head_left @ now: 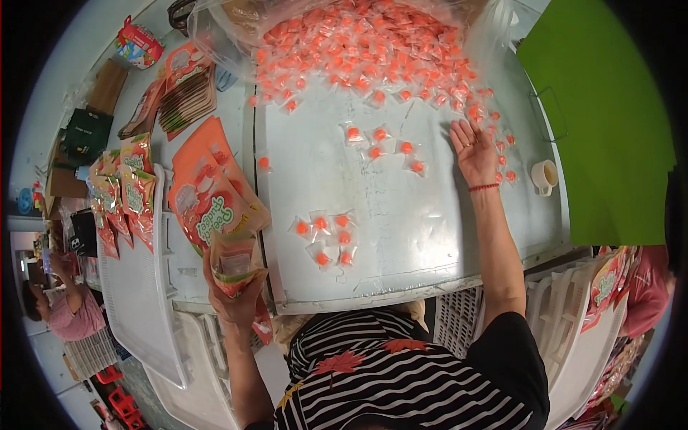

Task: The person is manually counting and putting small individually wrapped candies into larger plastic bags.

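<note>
At the table's left edge, my left hand [231,307] is wrapped round a red and green pouch [235,271] whose top gapes open. Behind it lie flat pouches [203,188] of the same print, fanned out and overlapping. Over the right part of the tabletop, my right hand [475,154] is palm up with its fingers apart and nothing in it. Beside its fingers is a trail of wrapped orange-red candies [500,145]. Several loose candies [376,152] lie mid-table, and another small group [322,222] sits nearer me. I cannot see what is inside the pouch.
A large candy heap [373,50] spills from clear plastic at the back. A mug [545,177] stands right, beside a green panel [595,122]. Left are filled pouches [136,190] on a white tray [132,287] and stacked flat pouches [188,104]. Other people [75,315] are at both sides.
</note>
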